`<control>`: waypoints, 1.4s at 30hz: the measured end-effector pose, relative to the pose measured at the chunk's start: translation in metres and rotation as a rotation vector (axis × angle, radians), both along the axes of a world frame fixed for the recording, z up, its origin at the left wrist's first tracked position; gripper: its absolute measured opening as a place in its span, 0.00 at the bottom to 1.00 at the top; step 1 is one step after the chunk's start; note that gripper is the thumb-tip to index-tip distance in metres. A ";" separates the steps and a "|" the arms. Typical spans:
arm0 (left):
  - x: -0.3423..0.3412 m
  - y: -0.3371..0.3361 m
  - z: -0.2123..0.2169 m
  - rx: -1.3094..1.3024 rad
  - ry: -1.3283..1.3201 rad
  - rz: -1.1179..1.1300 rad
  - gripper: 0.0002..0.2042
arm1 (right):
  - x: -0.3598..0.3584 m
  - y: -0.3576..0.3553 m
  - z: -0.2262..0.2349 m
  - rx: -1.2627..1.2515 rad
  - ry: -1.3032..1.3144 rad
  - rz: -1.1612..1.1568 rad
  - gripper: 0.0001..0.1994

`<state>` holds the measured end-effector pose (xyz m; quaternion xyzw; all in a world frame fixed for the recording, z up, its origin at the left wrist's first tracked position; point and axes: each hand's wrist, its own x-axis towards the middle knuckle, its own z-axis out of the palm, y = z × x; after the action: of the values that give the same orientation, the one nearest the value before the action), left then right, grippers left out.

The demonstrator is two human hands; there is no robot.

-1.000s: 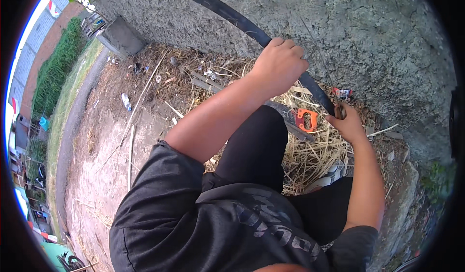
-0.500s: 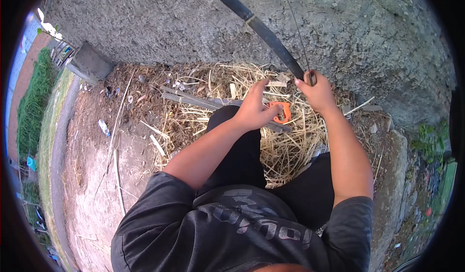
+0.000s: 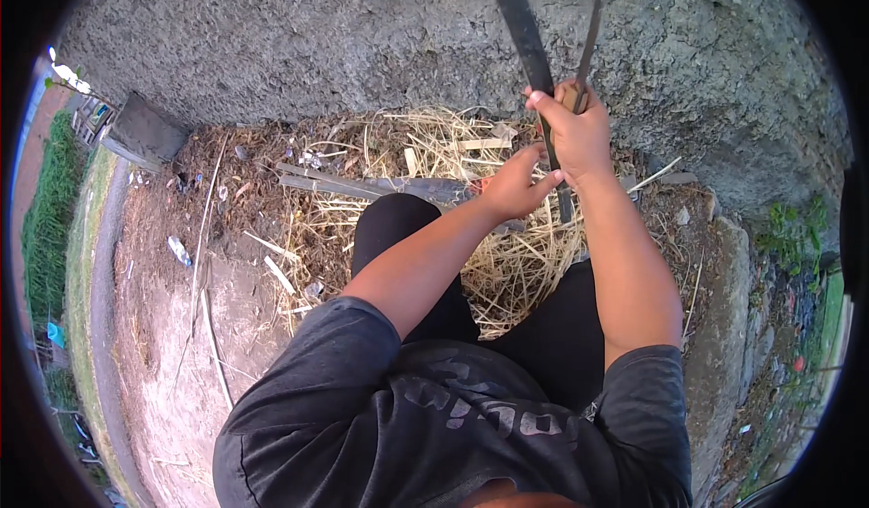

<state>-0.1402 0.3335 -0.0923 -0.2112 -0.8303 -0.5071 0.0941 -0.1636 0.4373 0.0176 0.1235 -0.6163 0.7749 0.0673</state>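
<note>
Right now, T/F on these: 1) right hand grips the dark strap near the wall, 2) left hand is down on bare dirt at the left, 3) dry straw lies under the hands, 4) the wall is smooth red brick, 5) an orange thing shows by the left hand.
1) True: the right hand is closed on the dark strap.
2) False: the left hand is raised beside the right hand, over the straw.
3) True: dry straw covers the ground there.
4) False: the wall is rough grey concrete.
5) True: a small orange thing peeks out at it.
</note>
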 end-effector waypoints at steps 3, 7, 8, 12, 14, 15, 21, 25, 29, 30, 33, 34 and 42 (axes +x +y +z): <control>-0.006 0.016 -0.002 0.170 0.117 -0.021 0.21 | 0.012 0.000 0.025 -0.158 0.107 0.055 0.12; -0.009 0.031 0.025 0.198 0.116 0.062 0.09 | 0.010 0.031 0.037 -0.290 0.136 0.078 0.11; -0.009 0.028 0.032 0.214 0.070 0.056 0.09 | 0.001 0.043 0.031 -0.276 0.164 0.030 0.11; -0.017 -0.015 0.034 0.082 0.118 0.184 0.12 | -0.002 0.056 0.034 -0.305 0.156 -0.116 0.10; -0.019 -0.040 0.044 -0.020 0.134 0.264 0.12 | -0.012 0.088 0.027 -0.236 0.158 -0.245 0.09; -0.015 -0.053 0.056 -0.074 0.102 0.288 0.13 | -0.021 0.108 0.020 -0.171 0.160 -0.362 0.09; 0.027 -0.146 0.098 -0.641 0.151 0.388 0.13 | -0.047 0.195 -0.022 -0.215 -0.066 -0.897 0.09; 0.074 -0.198 0.094 -0.929 -0.050 0.350 0.12 | -0.051 0.235 -0.050 -0.279 -0.183 -1.186 0.08; 0.121 -0.239 0.093 -1.147 -0.182 0.446 0.12 | -0.053 0.240 -0.085 -0.206 -0.343 -1.175 0.09; 0.126 -0.245 0.099 -1.250 -0.285 0.488 0.13 | -0.055 0.238 -0.097 -0.182 -0.438 -1.158 0.10; 0.135 -0.264 0.102 -1.348 -0.431 0.540 0.14 | -0.054 0.237 -0.105 -0.114 -0.560 -1.067 0.12; 0.139 -0.271 0.104 -1.362 -0.488 0.572 0.14 | -0.052 0.231 -0.103 -0.081 -0.604 -0.969 0.13; 0.120 -0.284 0.105 -1.459 -0.494 0.511 0.15 | -0.027 0.154 -0.072 0.548 -0.681 -0.075 0.24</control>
<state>-0.0204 0.0493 0.0129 0.0947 -0.9713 0.1673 -0.1404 -0.1901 0.5914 -0.0540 -0.1482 -0.7901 0.5764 -0.1467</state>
